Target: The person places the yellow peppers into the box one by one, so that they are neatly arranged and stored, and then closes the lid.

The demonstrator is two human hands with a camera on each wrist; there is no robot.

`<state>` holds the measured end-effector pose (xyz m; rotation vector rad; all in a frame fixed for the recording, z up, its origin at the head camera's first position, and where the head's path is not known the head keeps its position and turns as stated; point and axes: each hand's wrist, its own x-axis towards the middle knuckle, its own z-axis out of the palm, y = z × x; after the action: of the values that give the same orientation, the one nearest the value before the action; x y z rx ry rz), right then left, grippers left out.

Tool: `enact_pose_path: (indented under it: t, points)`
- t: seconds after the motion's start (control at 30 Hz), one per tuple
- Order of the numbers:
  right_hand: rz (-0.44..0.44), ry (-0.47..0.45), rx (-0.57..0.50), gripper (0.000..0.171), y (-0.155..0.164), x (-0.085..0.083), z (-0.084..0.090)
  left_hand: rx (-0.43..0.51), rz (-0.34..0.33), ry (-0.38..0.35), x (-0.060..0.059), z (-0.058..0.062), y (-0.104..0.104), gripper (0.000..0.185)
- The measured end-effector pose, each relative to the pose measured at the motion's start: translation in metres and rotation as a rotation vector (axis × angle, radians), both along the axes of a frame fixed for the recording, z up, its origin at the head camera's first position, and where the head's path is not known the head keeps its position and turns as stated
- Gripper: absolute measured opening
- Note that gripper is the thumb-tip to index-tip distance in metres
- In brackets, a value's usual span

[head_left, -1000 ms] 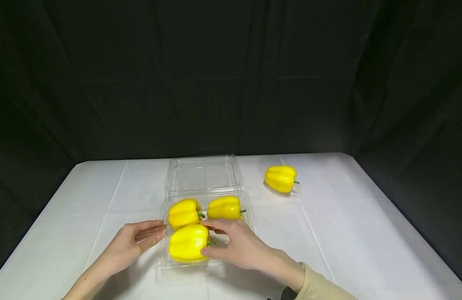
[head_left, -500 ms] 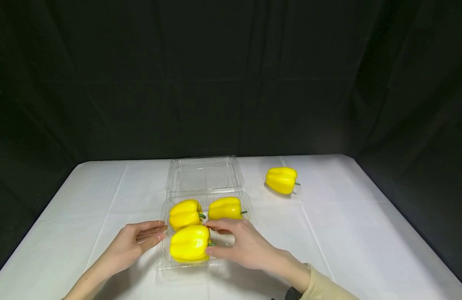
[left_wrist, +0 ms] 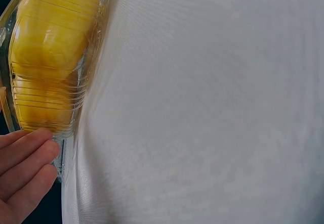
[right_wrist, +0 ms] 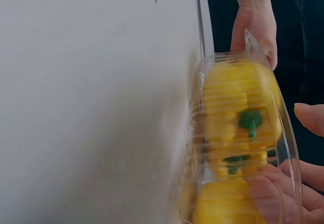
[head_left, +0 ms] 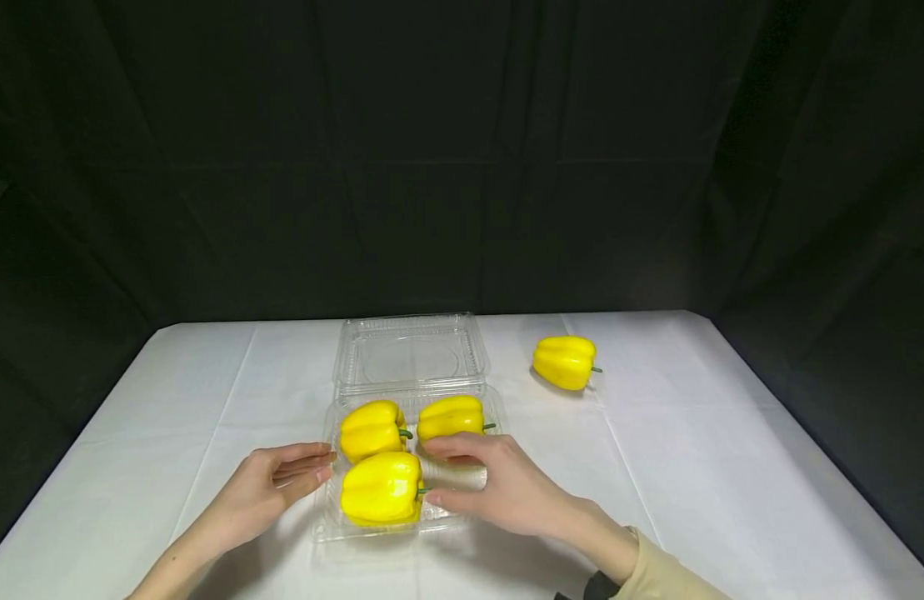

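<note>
Three yellow bell peppers lie in the base of an open clear plastic clamshell container [head_left: 442,523]. The front-left bell pepper [head_left: 379,490] has its green stem toward my right hand [head_left: 506,490], whose fingers and thumb are spread apart over the container's front right part. Behind it are the back-left bell pepper [head_left: 370,431] and the back-right bell pepper [head_left: 450,417], the latter partly covered by my right fingers. My left hand [head_left: 262,492] rests at the container's left rim; its extended fingers [left_wrist: 35,155] touch the clear side in the left wrist view.
Another yellow bell pepper [head_left: 565,362] lies on the white-covered table [head_left: 731,483], right of the container's lid [head_left: 409,350]. That lid is folded back flat, away from me. A black curtain [head_left: 432,167] stands behind the table.
My right hand has let go of the front-left bell pepper and drawn to the right, widening a gap beside its stem. My left hand stays at the rim.
</note>
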<state>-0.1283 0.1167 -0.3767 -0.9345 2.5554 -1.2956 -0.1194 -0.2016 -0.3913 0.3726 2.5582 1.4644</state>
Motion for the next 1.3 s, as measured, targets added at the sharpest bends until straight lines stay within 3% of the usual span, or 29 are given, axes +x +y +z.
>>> enact_pose_path:
  t: [0.93, 1.3]
  points:
    - [-0.005, 0.015, -0.013, 0.052, 0.024, -0.008, 0.01, -0.008, 0.003, 0.0, 0.0, 0.0, -0.001, 0.047]
    - [-0.05, 0.004, 0.0, 0.05, 0.033, -0.01, 0.015, -0.016, 0.015, -0.004, 0.0, 0.0, 0.0, 0.048]
